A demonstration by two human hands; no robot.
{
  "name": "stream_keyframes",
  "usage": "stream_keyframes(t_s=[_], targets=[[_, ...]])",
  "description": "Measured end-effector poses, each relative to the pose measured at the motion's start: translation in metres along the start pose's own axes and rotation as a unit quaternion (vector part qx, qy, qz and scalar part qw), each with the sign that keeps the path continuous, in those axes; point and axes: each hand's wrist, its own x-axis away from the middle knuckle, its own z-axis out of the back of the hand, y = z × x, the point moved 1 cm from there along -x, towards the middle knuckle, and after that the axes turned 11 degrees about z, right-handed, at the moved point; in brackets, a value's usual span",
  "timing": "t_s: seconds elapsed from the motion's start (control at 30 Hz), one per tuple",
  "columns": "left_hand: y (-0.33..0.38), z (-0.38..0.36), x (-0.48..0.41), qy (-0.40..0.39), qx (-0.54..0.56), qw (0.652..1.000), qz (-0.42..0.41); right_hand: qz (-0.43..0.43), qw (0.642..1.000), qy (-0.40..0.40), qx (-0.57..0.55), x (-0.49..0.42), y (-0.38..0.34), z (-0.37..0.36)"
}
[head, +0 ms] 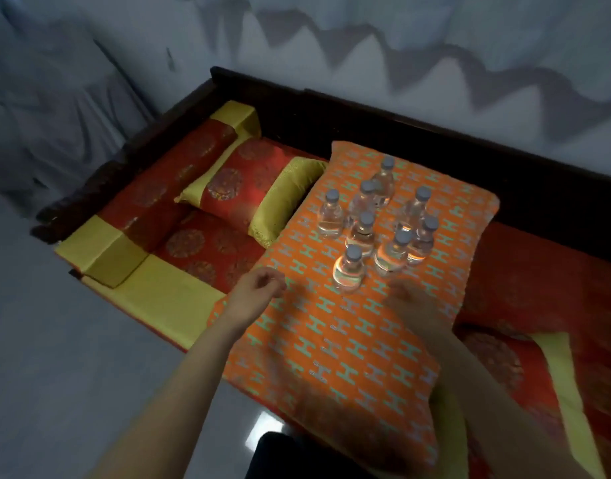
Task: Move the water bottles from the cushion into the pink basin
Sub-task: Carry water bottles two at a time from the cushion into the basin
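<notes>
Several clear water bottles (369, 223) with grey caps stand upright in a cluster on the far half of an orange cushion (335, 344) patterned with pale H shapes. The nearest bottle (349, 273) stands at the front of the cluster. My left hand (257, 288) hovers over the cushion's left edge, fingers loosely curled, holding nothing. My right hand (409, 302) is blurred by motion, just in front of the cluster and to the right of the nearest bottle; its fingers are not clear. No pink basin is in view.
The cushion lies on a dark wooden bench (366, 108) with red and yellow padding. A red and yellow pillow (252, 195) lies left of the cushion. A bolster (165, 188) runs along the left end. Grey floor (55, 357) lies at the lower left.
</notes>
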Motion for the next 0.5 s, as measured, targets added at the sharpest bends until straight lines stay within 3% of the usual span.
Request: stream_keyframes(t_s=[0.17,0.33,0.5], targets=[[0.013,0.010,-0.063,-0.033,-0.018,0.999,-0.016,-0.010,0.999,0.027,0.030,-0.033,-0.009,-0.032],[0.033,0.010,-0.141,-0.098,-0.042,0.992,-0.071,0.032,0.995,0.094,0.022,-0.059,-0.026,-0.064],[0.062,-0.007,-0.215,-0.151,-0.104,0.973,-0.138,-0.095,0.989,0.088,0.076,-0.083,-0.022,-0.090]])
